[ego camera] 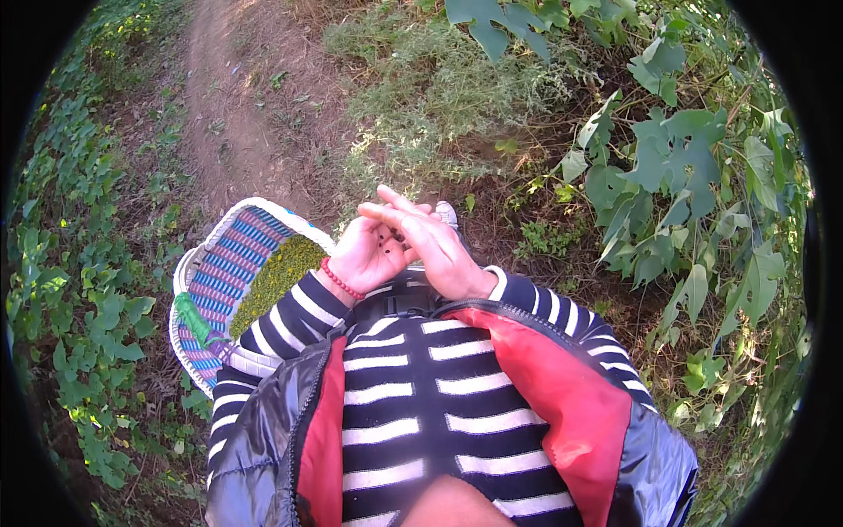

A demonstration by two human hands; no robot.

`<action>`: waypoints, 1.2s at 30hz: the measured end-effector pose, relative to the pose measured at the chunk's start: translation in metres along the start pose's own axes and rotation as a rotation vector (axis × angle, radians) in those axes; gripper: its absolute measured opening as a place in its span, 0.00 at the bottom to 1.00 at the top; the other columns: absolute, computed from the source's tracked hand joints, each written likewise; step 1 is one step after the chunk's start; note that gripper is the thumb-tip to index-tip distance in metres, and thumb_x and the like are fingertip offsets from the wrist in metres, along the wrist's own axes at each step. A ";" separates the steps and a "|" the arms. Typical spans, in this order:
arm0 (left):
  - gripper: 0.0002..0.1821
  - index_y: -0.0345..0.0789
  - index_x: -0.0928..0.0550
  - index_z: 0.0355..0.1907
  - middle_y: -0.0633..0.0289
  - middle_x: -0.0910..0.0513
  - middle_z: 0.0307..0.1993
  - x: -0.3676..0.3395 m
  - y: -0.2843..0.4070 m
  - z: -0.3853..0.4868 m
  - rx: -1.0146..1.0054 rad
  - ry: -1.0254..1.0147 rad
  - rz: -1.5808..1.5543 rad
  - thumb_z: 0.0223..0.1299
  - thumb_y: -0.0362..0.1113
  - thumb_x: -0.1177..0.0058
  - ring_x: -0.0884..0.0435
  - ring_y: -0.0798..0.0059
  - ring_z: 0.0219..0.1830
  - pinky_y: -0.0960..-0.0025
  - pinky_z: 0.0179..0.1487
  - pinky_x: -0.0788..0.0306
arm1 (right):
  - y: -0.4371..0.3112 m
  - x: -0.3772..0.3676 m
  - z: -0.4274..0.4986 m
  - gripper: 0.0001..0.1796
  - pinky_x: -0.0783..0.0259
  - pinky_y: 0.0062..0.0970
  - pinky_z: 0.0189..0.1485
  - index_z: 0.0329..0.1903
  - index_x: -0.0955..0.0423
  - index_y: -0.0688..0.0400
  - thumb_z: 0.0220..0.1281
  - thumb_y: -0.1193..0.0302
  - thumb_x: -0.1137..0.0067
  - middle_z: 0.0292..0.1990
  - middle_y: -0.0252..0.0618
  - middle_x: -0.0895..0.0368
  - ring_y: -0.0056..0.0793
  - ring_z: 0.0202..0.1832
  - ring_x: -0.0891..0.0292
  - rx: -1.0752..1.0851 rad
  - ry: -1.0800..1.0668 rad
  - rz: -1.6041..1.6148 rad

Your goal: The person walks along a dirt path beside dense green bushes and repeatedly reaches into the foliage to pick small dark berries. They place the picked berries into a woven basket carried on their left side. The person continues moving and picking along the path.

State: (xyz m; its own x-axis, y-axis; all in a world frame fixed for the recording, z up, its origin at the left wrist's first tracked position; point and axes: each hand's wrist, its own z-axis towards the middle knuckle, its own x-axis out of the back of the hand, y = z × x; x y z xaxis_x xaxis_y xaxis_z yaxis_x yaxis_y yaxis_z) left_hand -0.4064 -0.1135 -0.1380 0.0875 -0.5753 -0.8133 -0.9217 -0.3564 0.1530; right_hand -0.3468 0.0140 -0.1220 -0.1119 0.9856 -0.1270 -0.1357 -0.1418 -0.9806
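Palm up, my left hand (372, 253) holds several small dark seeds or berries (387, 249) on its cupped palm and fingers. A red bead bracelet (340, 279) circles that wrist. My right hand (444, 253) lies partly across the left fingers, flat and angled, its fingers extended; its palm side is hidden. Below my left forearm a woven basket (230, 253), striped pink, blue and white with a white rim, hangs at the arm. Small yellow-green flower heads or buds (280, 277) fill part of it. Green material (191, 318) is tied around its handle.
A dirt path (247, 125) runs away at the upper left. Leafy vines (85, 309) cover the ground on the left. Feathery weeds (441, 99) stand ahead, and large-leaved branches (678, 165) reach in from the right. A shoe (446, 213) shows beyond my hands.
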 end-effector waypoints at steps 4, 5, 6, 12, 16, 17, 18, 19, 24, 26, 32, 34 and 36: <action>0.20 0.28 0.31 0.50 0.52 0.26 0.47 -0.005 0.004 -0.003 -0.003 0.086 -0.036 0.69 0.42 0.70 0.28 0.63 0.50 0.56 0.60 0.35 | -0.007 0.003 0.005 0.27 0.43 0.28 0.61 0.68 0.53 0.61 0.69 0.65 0.71 0.64 0.48 0.43 0.30 0.60 0.39 -0.088 -0.004 0.274; 0.19 0.28 0.31 0.49 0.53 0.26 0.46 -0.006 0.004 -0.002 -0.003 0.059 -0.036 0.68 0.42 0.70 0.27 0.63 0.49 0.57 0.59 0.35 | -0.009 0.005 0.006 0.28 0.43 0.28 0.61 0.69 0.56 0.60 0.69 0.65 0.71 0.64 0.47 0.43 0.30 0.61 0.39 -0.102 0.013 0.312; 0.19 0.29 0.30 0.48 0.54 0.25 0.44 -0.006 0.004 -0.003 -0.011 0.107 -0.027 0.68 0.41 0.69 0.27 0.64 0.47 0.57 0.59 0.34 | -0.012 0.007 0.006 0.25 0.53 0.29 0.67 0.67 0.53 0.63 0.69 0.73 0.69 0.64 0.50 0.43 0.33 0.67 0.48 -0.158 0.040 0.431; 0.20 0.42 0.40 0.20 0.71 0.40 0.19 0.002 0.015 0.001 0.193 0.019 -0.107 0.68 0.48 0.64 0.39 0.81 0.22 0.80 0.25 0.40 | 0.004 0.035 -0.006 0.18 0.32 0.24 0.54 0.58 0.36 0.65 0.68 0.73 0.61 0.49 0.45 0.24 0.27 0.50 0.27 -0.139 0.316 0.265; 0.25 0.45 0.42 0.13 0.75 0.46 0.12 0.005 0.027 0.000 0.235 0.087 -0.028 0.68 0.52 0.67 0.49 0.84 0.12 0.81 0.14 0.54 | 0.047 0.087 -0.030 0.14 0.27 0.23 0.43 0.49 0.29 0.65 0.67 0.70 0.57 0.35 0.40 0.20 0.25 0.38 0.22 -0.361 0.557 0.373; 0.26 0.45 0.41 0.13 0.75 0.46 0.11 0.006 0.029 0.001 0.219 0.128 -0.006 0.67 0.53 0.67 0.52 0.85 0.11 0.80 0.12 0.56 | 0.061 0.102 -0.035 0.13 0.27 0.22 0.41 0.48 0.29 0.64 0.67 0.70 0.56 0.34 0.40 0.20 0.24 0.36 0.22 -0.422 0.623 0.363; 0.26 0.46 0.41 0.13 0.75 0.47 0.10 0.005 0.030 0.001 0.203 0.163 0.039 0.67 0.54 0.67 0.52 0.86 0.10 0.80 0.12 0.56 | 0.078 0.118 -0.039 0.13 0.27 0.21 0.38 0.47 0.29 0.64 0.67 0.69 0.56 0.33 0.39 0.20 0.23 0.33 0.23 -0.430 0.713 0.383; 0.26 0.45 0.41 0.13 0.75 0.47 0.11 0.005 0.032 0.001 0.178 0.180 0.072 0.67 0.55 0.67 0.52 0.85 0.11 0.80 0.13 0.55 | 0.095 0.133 -0.041 0.13 0.28 0.20 0.35 0.47 0.29 0.64 0.67 0.69 0.55 0.32 0.39 0.20 0.22 0.31 0.24 -0.469 0.814 0.397; 0.26 0.45 0.43 0.13 0.75 0.48 0.11 0.001 0.037 0.011 0.089 0.218 0.144 0.67 0.55 0.69 0.53 0.85 0.11 0.79 0.13 0.56 | 0.176 0.206 -0.038 0.10 0.28 0.20 0.34 0.47 0.31 0.60 0.66 0.71 0.54 0.37 0.38 0.22 0.21 0.32 0.26 -0.473 1.105 0.540; 0.25 0.45 0.43 0.13 0.74 0.49 0.10 0.000 0.039 0.015 0.136 0.215 0.213 0.68 0.52 0.68 0.53 0.84 0.10 0.79 0.13 0.57 | 0.205 0.228 -0.027 0.11 0.28 0.21 0.35 0.49 0.32 0.61 0.65 0.73 0.54 0.38 0.37 0.24 0.23 0.34 0.26 -0.486 1.180 0.529; 0.25 0.41 0.44 0.12 0.72 0.47 0.08 -0.009 0.048 0.020 0.114 0.242 0.397 0.69 0.42 0.67 0.53 0.82 0.10 0.75 0.15 0.55 | 0.270 0.276 -0.004 0.13 0.26 0.22 0.32 0.48 0.31 0.63 0.61 0.76 0.50 0.38 0.39 0.24 0.26 0.31 0.25 -0.645 1.247 0.474; 0.25 0.41 0.44 0.11 0.71 0.46 0.08 -0.017 0.053 0.022 0.102 0.240 0.434 0.69 0.41 0.66 0.52 0.82 0.10 0.75 0.15 0.55 | 0.286 0.283 0.001 0.13 0.26 0.21 0.30 0.47 0.30 0.63 0.59 0.77 0.47 0.37 0.39 0.24 0.25 0.30 0.25 -0.657 1.215 0.487; 0.26 0.40 0.44 0.10 0.71 0.46 0.08 -0.023 0.056 0.024 0.069 0.241 0.497 0.68 0.40 0.64 0.51 0.81 0.10 0.74 0.15 0.55 | 0.301 0.285 0.008 0.14 0.26 0.18 0.28 0.48 0.30 0.64 0.58 0.78 0.46 0.37 0.40 0.23 0.25 0.29 0.25 -0.643 1.219 0.437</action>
State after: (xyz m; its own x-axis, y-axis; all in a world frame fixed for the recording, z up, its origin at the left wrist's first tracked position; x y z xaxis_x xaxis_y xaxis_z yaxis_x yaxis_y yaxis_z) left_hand -0.4695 -0.1027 -0.1240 -0.2878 -0.8168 -0.5000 -0.8960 0.0453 0.4417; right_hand -0.4271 0.2517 -0.4518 0.9099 0.3857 -0.1530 0.1836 -0.7050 -0.6850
